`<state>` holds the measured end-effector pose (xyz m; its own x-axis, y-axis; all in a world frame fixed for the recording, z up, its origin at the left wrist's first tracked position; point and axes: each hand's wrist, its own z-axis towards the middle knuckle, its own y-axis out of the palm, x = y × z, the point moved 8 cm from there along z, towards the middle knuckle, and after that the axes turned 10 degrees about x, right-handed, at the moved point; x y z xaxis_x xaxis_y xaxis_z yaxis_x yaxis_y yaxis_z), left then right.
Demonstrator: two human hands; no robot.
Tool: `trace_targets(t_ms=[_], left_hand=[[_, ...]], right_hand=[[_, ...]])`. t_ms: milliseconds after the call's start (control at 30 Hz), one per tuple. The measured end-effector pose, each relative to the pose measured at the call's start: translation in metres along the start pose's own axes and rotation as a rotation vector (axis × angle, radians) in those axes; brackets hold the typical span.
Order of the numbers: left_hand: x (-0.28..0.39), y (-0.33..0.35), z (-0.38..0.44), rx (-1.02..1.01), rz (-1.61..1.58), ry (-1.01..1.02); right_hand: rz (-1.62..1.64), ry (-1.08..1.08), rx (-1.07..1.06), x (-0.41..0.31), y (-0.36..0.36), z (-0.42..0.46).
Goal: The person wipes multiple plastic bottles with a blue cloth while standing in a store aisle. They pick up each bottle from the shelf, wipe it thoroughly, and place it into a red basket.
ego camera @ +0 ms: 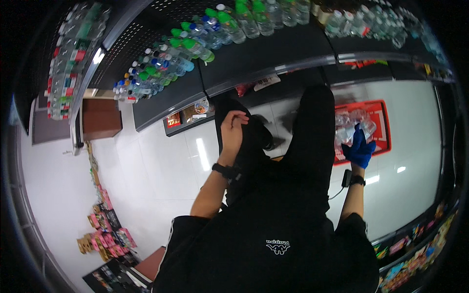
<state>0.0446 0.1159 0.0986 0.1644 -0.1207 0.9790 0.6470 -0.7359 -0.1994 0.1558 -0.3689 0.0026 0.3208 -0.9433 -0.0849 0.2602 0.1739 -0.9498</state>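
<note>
My left hand [233, 128] is bare and rests at my left knee, fingers loosely bent, with nothing visible in it. Blue fabric, either a glove or a cloth, covers my right hand [359, 151]; its fingers cannot be made out separately. That hand is over the near part of a red plastic basket [385, 126] on the floor beside my right leg. Inside the basket lie several clear plastic bottles [346, 126], partly hidden by the hand and my leg. I cannot tell whether the right hand touches or grips one of them.
A dark shelf [263, 49] before me carries rows of bottled drinks [223, 23]. Below it, packets [243, 89] lie on a low shelf. Further bottles [69, 62] stand at upper left. Pink boxes [110, 240] are on the floor behind left; packaged snacks [417, 267] fill shelves behind right.
</note>
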Motion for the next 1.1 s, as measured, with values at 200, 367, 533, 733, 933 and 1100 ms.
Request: trace_targets(t_ms=[200,367,533,733,933,1100], left_hand=[[-0.003,-0.046,0.11,0.191,0.023,0.11],[-0.005,-0.067,0.201,0.321,0.125,0.05],[-0.021,-0.09,0.287,0.481,0.345,0.083],[-0.046,-0.11,0.343,0.558,0.416,0.116],[-0.051,-0.079,0.376,0.423,0.411,0.213],[-0.063,-0.078,0.379,0.394,0.326,0.108]], right_hand=[[0.027,-0.1,0.14,-0.059,-0.088,0.052],[0.271,-0.066,0.116,-0.089,-0.09,0.066],[0.526,-0.041,-0.059,-0.15,-0.064,0.069],[0.6,-0.059,-0.235,-0.196,-0.041,0.077],[0.576,-0.016,-0.287,-0.198,-0.042,0.08],[0.573,0.002,-0.31,-0.201,-0.04,0.081]])
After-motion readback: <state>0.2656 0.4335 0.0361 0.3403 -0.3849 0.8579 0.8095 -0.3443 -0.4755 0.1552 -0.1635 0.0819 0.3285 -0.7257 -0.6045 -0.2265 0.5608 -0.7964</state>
